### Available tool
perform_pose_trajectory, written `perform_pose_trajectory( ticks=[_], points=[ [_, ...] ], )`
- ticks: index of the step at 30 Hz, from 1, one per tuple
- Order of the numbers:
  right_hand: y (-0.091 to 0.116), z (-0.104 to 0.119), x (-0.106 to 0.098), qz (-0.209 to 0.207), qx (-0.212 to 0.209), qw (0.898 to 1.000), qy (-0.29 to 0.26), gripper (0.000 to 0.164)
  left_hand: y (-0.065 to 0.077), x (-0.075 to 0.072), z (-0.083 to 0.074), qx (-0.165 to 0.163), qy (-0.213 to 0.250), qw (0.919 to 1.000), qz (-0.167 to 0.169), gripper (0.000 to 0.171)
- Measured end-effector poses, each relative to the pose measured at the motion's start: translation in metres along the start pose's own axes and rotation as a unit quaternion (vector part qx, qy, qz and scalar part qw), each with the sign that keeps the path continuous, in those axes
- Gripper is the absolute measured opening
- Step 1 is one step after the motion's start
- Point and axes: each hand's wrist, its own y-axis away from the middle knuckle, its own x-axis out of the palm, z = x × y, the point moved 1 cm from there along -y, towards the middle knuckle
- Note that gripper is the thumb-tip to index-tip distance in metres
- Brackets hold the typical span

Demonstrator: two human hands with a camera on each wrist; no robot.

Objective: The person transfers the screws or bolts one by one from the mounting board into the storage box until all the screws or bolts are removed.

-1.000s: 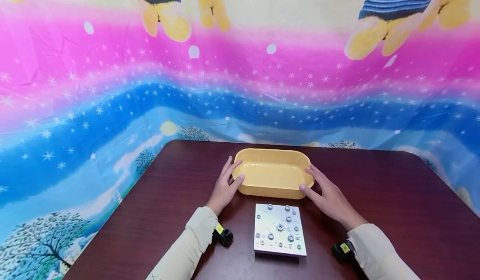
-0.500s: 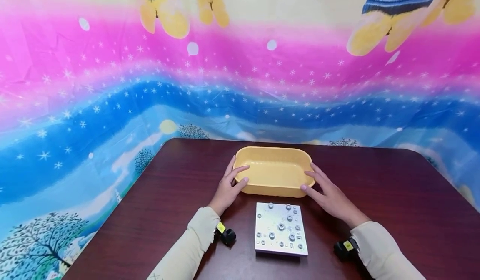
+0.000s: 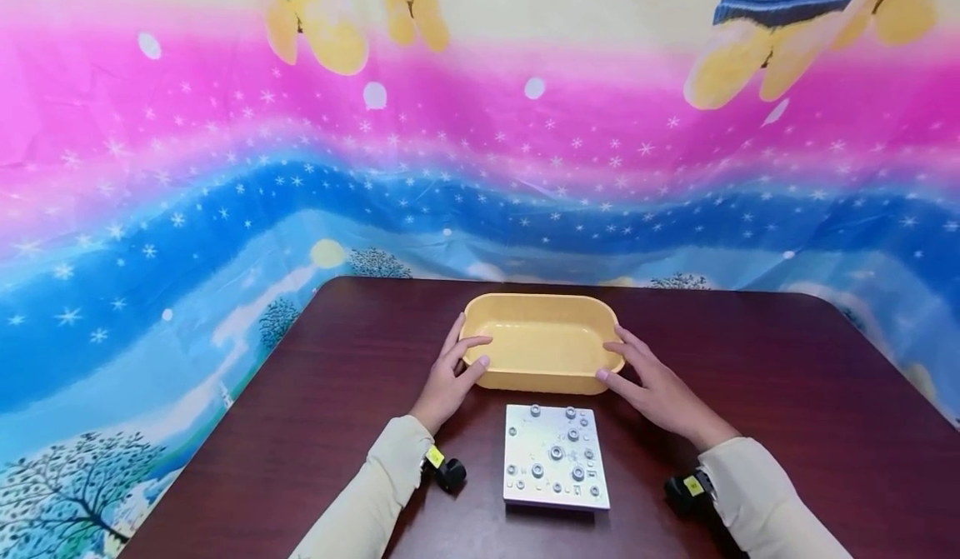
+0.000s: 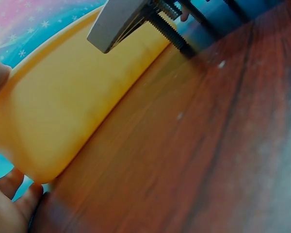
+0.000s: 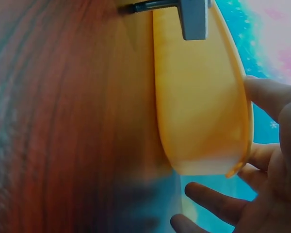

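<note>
Tub (image 3: 540, 382), between left hand (image 3: 444, 382) and right hand (image 3: 662, 387); gripped

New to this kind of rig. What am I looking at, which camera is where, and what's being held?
No machine here: these are a person's bare left hand and right hand. The wide picture comes from a camera worn on the head, looking forward and down. The two tilted close-ups come from cameras on the wrists; the black devices at the cuffs are probably those.

On the dark wood table are a yellow tub and, nearer the person, a silver plate studded with bolts. Behind hangs a printed cloth.

Each hand grips one end of the tub by its rim. Nothing shows inside the tub, and neither hand touches the plate.
</note>
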Motion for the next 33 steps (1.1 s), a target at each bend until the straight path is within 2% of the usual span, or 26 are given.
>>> perform_pose_trajectory(
  ticks=[7,14,22,28,33],
  points=[
    [-0.001,0.004,-0.006,0.007,-0.011,1.0,0.016,0.059,0.004,-0.001,-0.004,0.013,-0.001,0.9999,-0.001,0.034],
    [0.004,0.01,-0.012,0.023,-0.012,0.999,0.047,0.051,0.01,-0.001,-0.004,-0.003,-0.006,1.0,0.004,0.032],
    [0.011,0.025,-0.02,0.037,0.014,0.995,0.087,0.049,0.01,0.003,0.029,-0.002,0.004,1.0,-0.006,0.028],
    [0.014,0.03,-0.02,0.045,0.037,0.992,0.112,0.051,0.015,0.004,0.03,-0.01,0.006,0.9999,-0.009,0.027],
    [0.016,0.035,-0.02,0.041,0.031,0.992,0.114,0.051,0.018,0.005,0.027,-0.007,0.001,0.9998,-0.017,0.029]
  ],
)
